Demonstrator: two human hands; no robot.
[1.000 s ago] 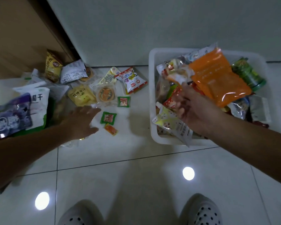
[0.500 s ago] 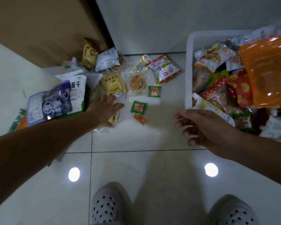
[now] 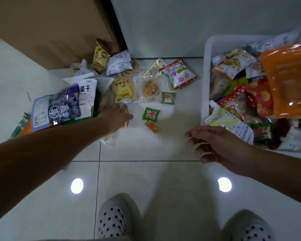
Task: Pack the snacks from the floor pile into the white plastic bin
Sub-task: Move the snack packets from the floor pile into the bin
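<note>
The floor pile lies left of centre: a blueberry bag [image 3: 59, 105], a yellow pouch [image 3: 122, 89], a clear-wrapped round pastry [image 3: 150, 89], a red-and-white bag [image 3: 181, 73], two small green packets [image 3: 150, 114] and a tiny orange sweet [image 3: 152, 126]. My left hand [image 3: 116, 117] rests on the floor with its fingers closed across a small yellow packet [image 3: 126, 125]. The white plastic bin [image 3: 204, 80] stands at the right, heaped with snacks under a big orange bag [image 3: 288, 79]. My right hand [image 3: 214, 143] hovers empty, fingers apart, by the bin's near left corner.
A brown door [image 3: 50, 32] and a white wall [image 3: 181, 23] close off the back. A clear wrapper [image 3: 109, 139] lies under my left wrist. My two dotted slippers [image 3: 116, 220] stand on bare tiles at the bottom.
My right hand has come out of the bin, empty, and moved left over the floor. My left hand reached the pile's near edge and settled on the small yellow packet.
</note>
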